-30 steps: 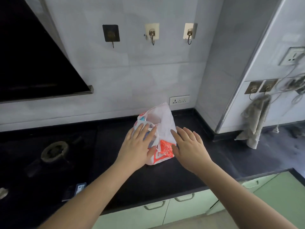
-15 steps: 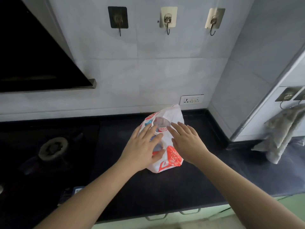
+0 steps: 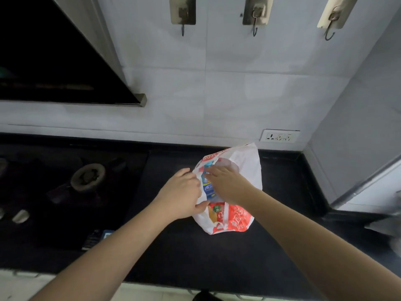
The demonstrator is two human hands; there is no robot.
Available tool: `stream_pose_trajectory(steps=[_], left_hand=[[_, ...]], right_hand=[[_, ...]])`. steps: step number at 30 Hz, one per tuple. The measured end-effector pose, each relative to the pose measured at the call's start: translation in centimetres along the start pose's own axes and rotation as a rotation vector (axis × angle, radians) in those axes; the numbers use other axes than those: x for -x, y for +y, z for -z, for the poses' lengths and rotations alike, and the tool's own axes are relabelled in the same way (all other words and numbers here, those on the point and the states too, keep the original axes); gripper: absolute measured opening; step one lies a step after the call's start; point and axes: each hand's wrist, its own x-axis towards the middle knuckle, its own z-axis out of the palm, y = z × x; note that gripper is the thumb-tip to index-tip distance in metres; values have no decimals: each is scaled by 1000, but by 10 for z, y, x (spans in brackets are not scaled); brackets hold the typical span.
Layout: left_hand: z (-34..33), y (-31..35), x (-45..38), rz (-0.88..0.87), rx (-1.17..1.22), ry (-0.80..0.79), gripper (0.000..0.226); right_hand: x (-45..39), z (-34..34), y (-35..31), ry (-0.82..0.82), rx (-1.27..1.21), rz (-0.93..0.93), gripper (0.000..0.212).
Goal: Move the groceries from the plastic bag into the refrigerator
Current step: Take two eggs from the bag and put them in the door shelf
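- Both hands are being worked at the mouth of the plastic bag [image 3: 243, 187], which is standing on the black counter [image 3: 282, 246] just below the wall socket [image 3: 280, 136].
- On the bag's left edge, the plastic is being pinched by the left hand [image 3: 181, 195], thumb underneath and fingers curled on top.
- At the bag's opening, the right hand [image 3: 226, 184] is being pushed in with fingers extended; whether anything is being gripped inside cannot be told.
- Between the two hands, a blue-labelled package [image 3: 207, 187] is being exposed, and a red and yellow pack [image 3: 216, 211] is showing nearer the bag's lower part.
- The step in hand is judged to be the opening of the bag, so the first grocery can be taken; nothing is being lifted out yet, and no refrigerator is being shown.
- For the next move, the bag edge would need to be kept pulled aside while one package is being closed on and drawn upward, since thin plastic is likely to cling and be dragged along.
- Counted: one bag, two hands, at least two packages in sight inside the bag, three hooks [image 3: 253, 16] on the wall above the bag, one socket, and one burner [image 3: 87, 177] well to the bag's left.
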Motion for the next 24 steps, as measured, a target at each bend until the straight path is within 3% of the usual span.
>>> stream_pose_trajectory(steps=[6, 14, 16, 19, 24], left_hand=[[-10, -2, -4, 8, -35, 74, 48], [-23, -6, -21, 107, -139, -125, 59], [-24, -11, -28, 131, -152, -155, 58], [-26, -18, -37, 156, -144, -181, 56], [-30, -23, -52, 317, -124, -139, 62]], right_hand=[[-2, 7, 11, 152, 73, -54, 55], [15, 24, 48, 154, 93, -248, 46], [20, 26, 61, 161, 138, -287, 52], [25, 28, 80, 104, 118, -371, 67], [35, 25, 106, -24, 96, -440, 57]])
